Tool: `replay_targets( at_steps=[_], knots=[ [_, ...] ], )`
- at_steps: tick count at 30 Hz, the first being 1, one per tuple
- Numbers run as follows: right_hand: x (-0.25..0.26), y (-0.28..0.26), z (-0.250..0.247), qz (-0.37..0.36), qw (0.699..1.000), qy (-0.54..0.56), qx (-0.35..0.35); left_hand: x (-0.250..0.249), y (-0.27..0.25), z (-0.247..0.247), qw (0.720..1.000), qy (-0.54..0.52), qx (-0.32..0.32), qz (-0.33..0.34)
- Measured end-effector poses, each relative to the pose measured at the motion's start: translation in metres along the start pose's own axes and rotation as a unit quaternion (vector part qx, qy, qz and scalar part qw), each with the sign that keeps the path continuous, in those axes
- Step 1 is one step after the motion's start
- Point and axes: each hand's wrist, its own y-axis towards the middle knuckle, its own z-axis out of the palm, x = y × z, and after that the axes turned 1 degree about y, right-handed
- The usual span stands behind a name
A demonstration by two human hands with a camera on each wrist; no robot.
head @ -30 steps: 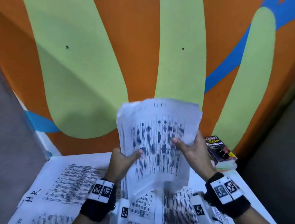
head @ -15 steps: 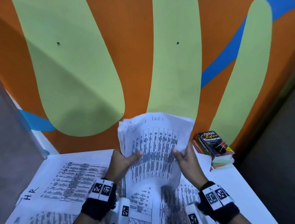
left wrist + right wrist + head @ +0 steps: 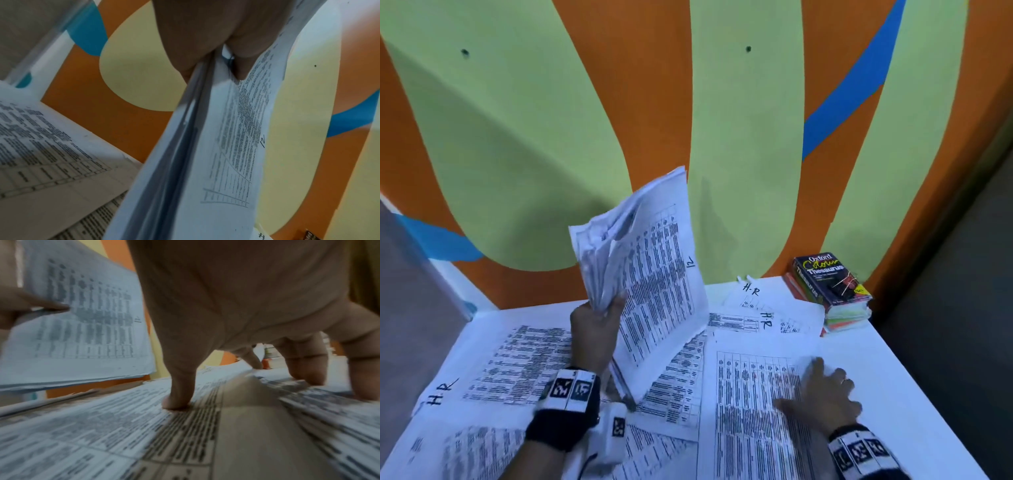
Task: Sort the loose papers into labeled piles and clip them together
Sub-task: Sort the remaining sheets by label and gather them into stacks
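One desk, strewn with printed sheets. Stack of papers, raised upright over desk centre, gripped by left hand. Right hand, fingers spread flat, pressing one sheet. Books, far right corner.

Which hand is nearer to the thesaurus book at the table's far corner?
Right. The right hand lies spread on a sheet, below the thesaurus book. The left hand holds a paper stack farther away.
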Motion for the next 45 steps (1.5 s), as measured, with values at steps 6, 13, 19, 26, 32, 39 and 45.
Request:
replay_targets(
  at_steps=[6,13,19,26,32,39,45],
  knots=[
    [-0.009,0.013,0.004,-0.020,0.992,0.122,0.001,0.002,0.004,-0.007,1.000,0.000,-0.027,0.002],
    [-0.016,0.008,-0.023,-0.068,0.977,0.182,-0.088,-0.006,0.003,-0.024,0.998,0.009,-0.065,0.003],
    [0.003,0.016,-0.126,-0.247,0.943,0.183,-0.126,-0.014,0.011,-0.065,0.987,0.033,-0.151,0.045],
    [0.116,0.035,-0.149,-0.356,0.929,0.049,0.087,-0.009,0.024,-0.117,0.963,0.023,-0.263,0.051],
    [0.202,0.034,-0.037,-0.348,0.923,-0.118,0.117,0.012,0.027,-0.149,0.952,0.018,-0.305,0.029],
    [0.207,0.044,0.009,-0.349,0.920,-0.170,0.054,0.019,0.014,-0.164,0.946,0.034,-0.318,0.049],
    [0.197,0.047,-0.008,-0.361,0.925,-0.058,0.102,0.036,0.018,-0.170,0.957,0.022,-0.288,0.030]
  ],
)
